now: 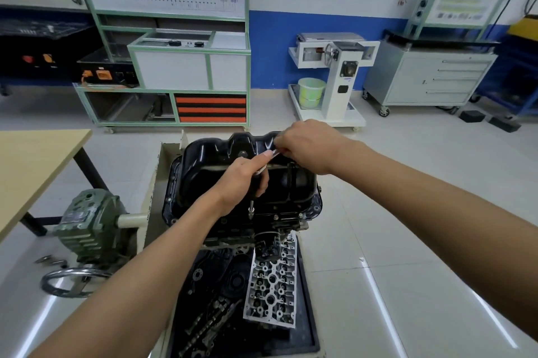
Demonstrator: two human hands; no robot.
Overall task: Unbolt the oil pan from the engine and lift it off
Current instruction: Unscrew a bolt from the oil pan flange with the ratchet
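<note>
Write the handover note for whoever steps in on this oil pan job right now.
Left hand: grips the ratchet wrench near its head, with the socket pointing down at the oil pan's near flange.
Right hand: its fingers hold the handle end.
Oil pan: sits on the engine, not yet lifted.
Done: cannot tell which bolts are out.
Left: remove the remaining bolts, then lift the pan off.

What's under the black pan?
Under the oil pan sits the dark engine; lower down, a silver cylinder head in a tray. The pan and left hand hide the engine's insides.
</note>
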